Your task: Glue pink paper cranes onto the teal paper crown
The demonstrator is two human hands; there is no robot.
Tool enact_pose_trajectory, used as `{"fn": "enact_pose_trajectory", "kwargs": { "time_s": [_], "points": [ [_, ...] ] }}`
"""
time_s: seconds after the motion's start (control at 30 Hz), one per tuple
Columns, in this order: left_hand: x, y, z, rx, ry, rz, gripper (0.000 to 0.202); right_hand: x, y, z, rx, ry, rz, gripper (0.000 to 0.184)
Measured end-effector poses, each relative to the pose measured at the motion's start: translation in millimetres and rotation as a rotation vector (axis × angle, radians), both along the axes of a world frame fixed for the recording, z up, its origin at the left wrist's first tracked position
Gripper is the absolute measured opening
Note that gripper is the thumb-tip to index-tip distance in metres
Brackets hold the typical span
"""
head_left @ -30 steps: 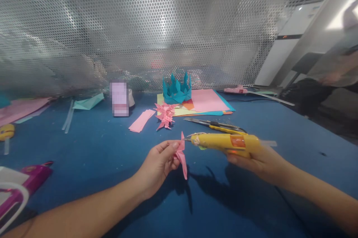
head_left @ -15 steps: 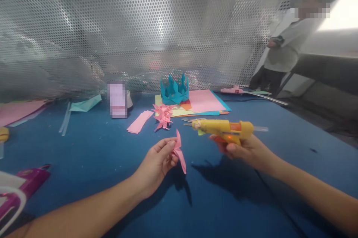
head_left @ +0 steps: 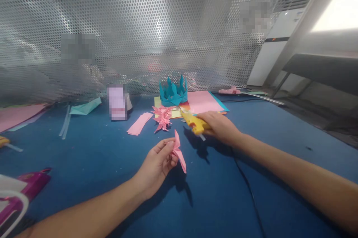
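Between thumb and fingers, my left hand (head_left: 160, 161) pinches a folded pink paper piece (head_left: 179, 152) above the blue table. My right hand (head_left: 219, 126) is wrapped round a yellow glue gun (head_left: 195, 122), its nozzle pointing away from me toward the paper stack. A clear glue stick pokes out of the gun's rear, and a black cord (head_left: 248, 186) trails toward me. Just left of the gun lie folded pink paper stars (head_left: 162, 118). Beside them is a small pile of pink paper strips (head_left: 140, 123).
A blue paper crown (head_left: 173, 92) stands on stacked coloured sheets (head_left: 205, 101) at the back. A perforated metal screen (head_left: 125, 25) rises behind. Leftward are clear glue sticks (head_left: 65, 121), a folded teal paper (head_left: 85, 107) and a magenta tool (head_left: 30, 187).
My right hand has swung the glue gun left and away from me, turning its nozzle from leftward to forward. My left hand stays put with the pink paper. The person at right has left view.
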State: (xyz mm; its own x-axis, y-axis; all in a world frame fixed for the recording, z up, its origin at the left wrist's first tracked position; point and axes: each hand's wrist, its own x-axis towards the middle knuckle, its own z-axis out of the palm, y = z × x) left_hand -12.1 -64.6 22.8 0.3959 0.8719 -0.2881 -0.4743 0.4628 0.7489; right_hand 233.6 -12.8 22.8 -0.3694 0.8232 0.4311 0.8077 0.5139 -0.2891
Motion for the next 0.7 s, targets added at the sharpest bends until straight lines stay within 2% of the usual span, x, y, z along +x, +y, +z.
{"fn": "enact_pose_trajectory", "kwargs": {
  "time_s": [0.1,0.2,0.33,0.37,0.47,0.53,0.57,0.6,0.7],
  "points": [
    [0,0,-0.7,0.004,-0.005,0.003,0.026,-2,-3,-9.5,-0.011,-0.14,0.055,0.029],
    [0,0,-2.0,0.03,0.008,-0.004,0.024,-7,-9,-8.5,-0.005,-0.232,0.1,0.036],
    [0,-1,-2.2,0.047,0.015,-0.029,0.022,-14,-28,15.5,0.02,-0.284,0.166,0.047],
    [0,-1,-2.0,0.049,0.012,-0.034,0.022,-16,-35,22.9,0.044,-0.281,0.182,0.044],
    [-1,-1,-1.5,0.06,0.012,-0.048,0.021,-26,-56,37.5,0.034,-0.132,0.213,0.032],
    [-1,-2,-1.5,0.08,0.016,-0.069,0.019,-36,-66,37.4,-0.027,-0.055,0.32,0.046],
    [-1,-2,-1.7,0.1,0.018,-0.085,0.018,-41,-70,34.8,-0.039,-0.033,0.359,0.048],
    [-1,-2,-1.9,0.122,0.021,-0.099,0.018,-45,-72,31.4,-0.047,-0.005,0.387,0.044],
    [-1,-4,-2.1,0.181,0.049,-0.132,0.017,-56,-73,21.7,-0.033,0.098,0.402,0.016]
  ]
}}
